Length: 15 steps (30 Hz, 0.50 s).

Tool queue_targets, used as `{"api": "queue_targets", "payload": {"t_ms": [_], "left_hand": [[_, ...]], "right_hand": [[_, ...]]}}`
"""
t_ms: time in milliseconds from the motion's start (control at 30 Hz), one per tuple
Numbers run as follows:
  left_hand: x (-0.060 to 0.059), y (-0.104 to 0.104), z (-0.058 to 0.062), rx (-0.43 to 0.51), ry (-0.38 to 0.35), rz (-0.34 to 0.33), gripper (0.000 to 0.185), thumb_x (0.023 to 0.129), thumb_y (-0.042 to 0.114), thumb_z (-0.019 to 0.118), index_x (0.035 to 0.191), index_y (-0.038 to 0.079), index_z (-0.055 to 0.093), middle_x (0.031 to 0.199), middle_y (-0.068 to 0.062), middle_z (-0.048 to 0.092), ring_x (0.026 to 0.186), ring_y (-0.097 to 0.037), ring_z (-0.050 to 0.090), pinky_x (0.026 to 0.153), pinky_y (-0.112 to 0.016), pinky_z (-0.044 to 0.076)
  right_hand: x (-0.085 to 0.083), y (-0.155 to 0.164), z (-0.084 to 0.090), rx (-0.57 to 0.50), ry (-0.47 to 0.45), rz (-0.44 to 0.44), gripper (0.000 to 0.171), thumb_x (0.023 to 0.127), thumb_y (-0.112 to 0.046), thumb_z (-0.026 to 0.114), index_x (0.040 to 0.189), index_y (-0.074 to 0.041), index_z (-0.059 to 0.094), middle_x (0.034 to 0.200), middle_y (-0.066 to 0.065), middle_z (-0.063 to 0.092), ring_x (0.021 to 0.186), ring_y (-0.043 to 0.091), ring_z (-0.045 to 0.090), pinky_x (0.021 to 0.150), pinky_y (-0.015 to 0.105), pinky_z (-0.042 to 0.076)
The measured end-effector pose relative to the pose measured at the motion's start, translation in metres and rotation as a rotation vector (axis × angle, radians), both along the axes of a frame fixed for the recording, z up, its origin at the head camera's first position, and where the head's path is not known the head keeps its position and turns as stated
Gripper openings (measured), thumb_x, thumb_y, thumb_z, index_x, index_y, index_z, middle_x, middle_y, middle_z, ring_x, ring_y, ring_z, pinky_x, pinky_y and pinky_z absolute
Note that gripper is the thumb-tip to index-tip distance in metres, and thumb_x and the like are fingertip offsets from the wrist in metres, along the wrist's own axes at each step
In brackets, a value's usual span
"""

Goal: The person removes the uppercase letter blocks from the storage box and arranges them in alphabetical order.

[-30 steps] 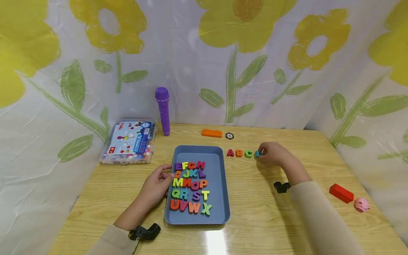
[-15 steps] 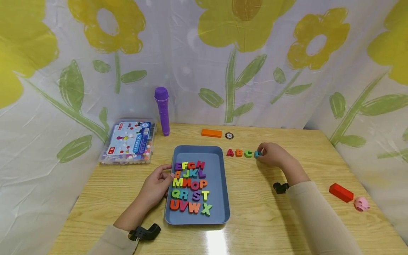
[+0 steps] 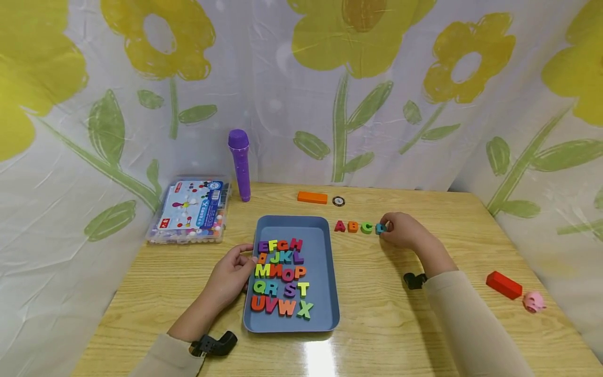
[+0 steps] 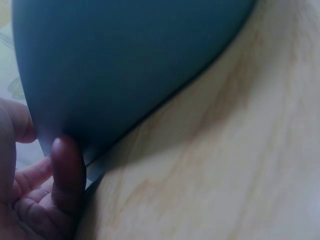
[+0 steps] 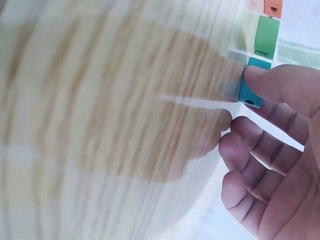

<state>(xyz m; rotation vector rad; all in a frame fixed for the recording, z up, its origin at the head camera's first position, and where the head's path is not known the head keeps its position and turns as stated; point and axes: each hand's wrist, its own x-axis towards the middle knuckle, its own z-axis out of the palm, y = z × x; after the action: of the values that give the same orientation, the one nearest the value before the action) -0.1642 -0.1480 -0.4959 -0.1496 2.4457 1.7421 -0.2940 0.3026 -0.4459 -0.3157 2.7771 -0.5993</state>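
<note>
My right hand (image 3: 404, 230) pinches a blue letter D (image 3: 380, 229) between thumb and forefinger at the right end of a short row on the table. In the right wrist view the thumb lies on the blue letter (image 5: 256, 82), and the other fingers curl loosely below. Left of it stand a red A (image 3: 340, 226), an orange B (image 3: 353, 226) and a green C (image 3: 366, 228). My left hand (image 3: 231, 275) grips the left rim of a blue-grey tray (image 3: 325, 283). The left wrist view shows thumb and fingers at the tray wall (image 4: 115, 65).
Rows of coloured letters, E (image 3: 263, 246) to X (image 3: 304, 309), lie in the tray's left part. Behind it are an orange block (image 3: 312, 197), a round chip (image 3: 338, 201), a purple microphone (image 3: 241, 165) and a plastic case (image 3: 190, 209). A red block (image 3: 504, 285) and pink pig (image 3: 534, 302) lie right.
The letter D has turned slightly in my right fingers and shows more clearly beside the C. The left hand and the tray have stayed in place.
</note>
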Motion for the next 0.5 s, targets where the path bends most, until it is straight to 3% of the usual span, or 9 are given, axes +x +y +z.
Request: {"api": "queue_targets", "payload": {"t_ms": [333, 500], "left_hand": [[0.001, -0.001, 0.0, -0.008, -0.007, 0.003, 0.046, 0.112, 0.027, 0.061, 0.154, 0.012, 0.054, 0.11, -0.015, 0.072, 0.076, -0.02, 0.068, 0.064, -0.031, 0.06], [0.0, 0.0, 0.0, -0.001, -0.006, -0.001, 0.046, 0.112, 0.027, 0.061, 0.155, 0.011, 0.054, 0.11, -0.015, 0.072, 0.076, -0.02, 0.068, 0.064, -0.031, 0.061]], "right_hand": [[0.001, -0.001, 0.002, 0.002, -0.014, 0.0, 0.034, 0.105, -0.018, 0.067, 0.134, 0.001, 0.066, 0.095, 0.011, 0.061, 0.081, 0.024, 0.054, 0.074, 0.038, 0.047], [0.005, -0.004, 0.022, 0.009, 0.021, -0.021, 0.049, 0.106, -0.022, 0.067, 0.148, 0.001, 0.059, 0.115, 0.02, 0.066, 0.094, 0.032, 0.062, 0.08, 0.046, 0.054]]}}
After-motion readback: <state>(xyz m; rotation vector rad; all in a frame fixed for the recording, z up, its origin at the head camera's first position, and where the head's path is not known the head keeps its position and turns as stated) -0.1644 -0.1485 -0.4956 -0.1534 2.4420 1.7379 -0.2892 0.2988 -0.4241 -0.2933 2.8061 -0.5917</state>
